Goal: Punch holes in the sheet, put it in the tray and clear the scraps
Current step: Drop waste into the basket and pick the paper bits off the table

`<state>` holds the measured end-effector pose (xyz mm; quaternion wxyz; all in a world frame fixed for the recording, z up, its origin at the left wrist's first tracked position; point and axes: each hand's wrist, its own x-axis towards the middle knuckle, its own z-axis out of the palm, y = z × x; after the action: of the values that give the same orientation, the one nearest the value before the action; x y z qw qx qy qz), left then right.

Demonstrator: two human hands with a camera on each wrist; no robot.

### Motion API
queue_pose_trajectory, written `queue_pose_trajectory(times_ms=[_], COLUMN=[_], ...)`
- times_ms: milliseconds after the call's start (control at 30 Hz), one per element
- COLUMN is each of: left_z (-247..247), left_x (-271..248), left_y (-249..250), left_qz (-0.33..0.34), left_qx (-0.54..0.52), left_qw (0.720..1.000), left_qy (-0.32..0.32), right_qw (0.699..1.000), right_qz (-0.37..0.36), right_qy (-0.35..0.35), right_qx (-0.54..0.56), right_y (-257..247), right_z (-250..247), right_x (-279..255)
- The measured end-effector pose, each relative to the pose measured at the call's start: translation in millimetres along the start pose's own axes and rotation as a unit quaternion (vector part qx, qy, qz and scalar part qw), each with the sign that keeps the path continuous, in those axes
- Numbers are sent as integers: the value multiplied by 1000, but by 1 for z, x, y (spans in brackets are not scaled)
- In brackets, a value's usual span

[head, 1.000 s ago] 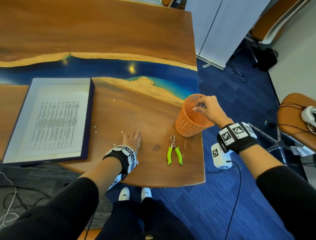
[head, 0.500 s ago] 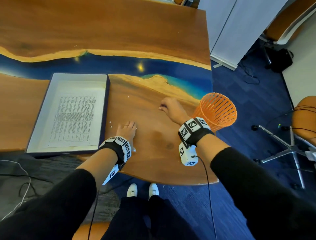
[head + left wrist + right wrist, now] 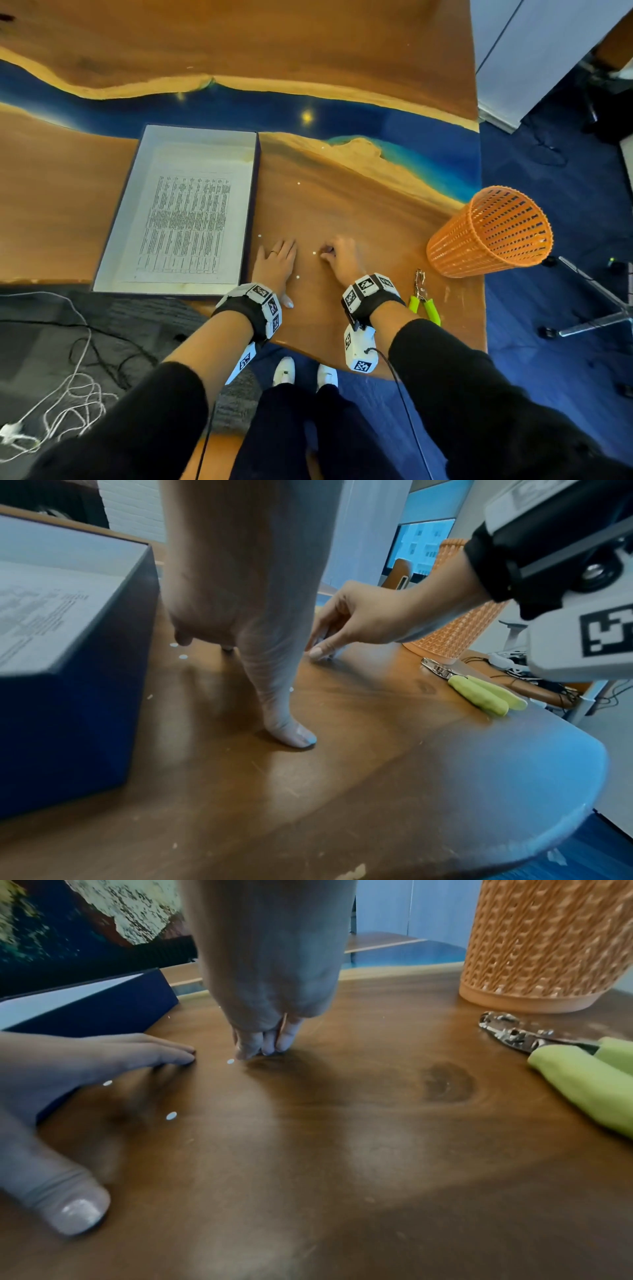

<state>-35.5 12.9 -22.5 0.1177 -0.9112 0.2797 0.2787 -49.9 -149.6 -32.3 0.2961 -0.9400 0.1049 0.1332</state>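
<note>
The printed sheet (image 3: 186, 219) lies flat inside the dark-blue tray (image 3: 251, 205) left of both hands. Small white paper scraps (image 3: 314, 253) dot the wood around the hands. My left hand (image 3: 275, 263) lies palm down on the table by the tray's right wall, fingers straight. My right hand (image 3: 339, 257) is just to its right, fingertips (image 3: 260, 1047) bunched together and touching the wood. One scrap (image 3: 230, 1061) lies a little left of those fingertips; nothing shows between them. The green-handled hole punch (image 3: 423, 298) lies behind my right wrist, untouched.
An orange mesh basket (image 3: 489, 233) stands at the table's right edge, just beyond the punch. The table's rounded front edge (image 3: 308, 346) runs close under my wrists. More scraps (image 3: 298, 183) lie farther up the table. Cables trail over the floor at the left.
My right hand left the basket's rim and swung left across the table, coming down beside my left hand with its fingertips bunched. My left hand stayed flat where it was.
</note>
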Motion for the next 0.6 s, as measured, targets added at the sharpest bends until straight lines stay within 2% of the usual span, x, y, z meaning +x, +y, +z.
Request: queue_pose_trajectory(times_ms=[200,600], left_z=[1,-2], left_x=[5,8], left_y=[-2,2], left_qz=[-2,-6], left_qx=[-29,-37], left_qw=[1000,999], left_qy=[4,-9], right_qw=[1000,996], right_qz=[-8,-52], right_qy=[5,-14], right_qx=[17,-72], right_y=[-4,-7], right_z=[9,10], right_x=[8,13])
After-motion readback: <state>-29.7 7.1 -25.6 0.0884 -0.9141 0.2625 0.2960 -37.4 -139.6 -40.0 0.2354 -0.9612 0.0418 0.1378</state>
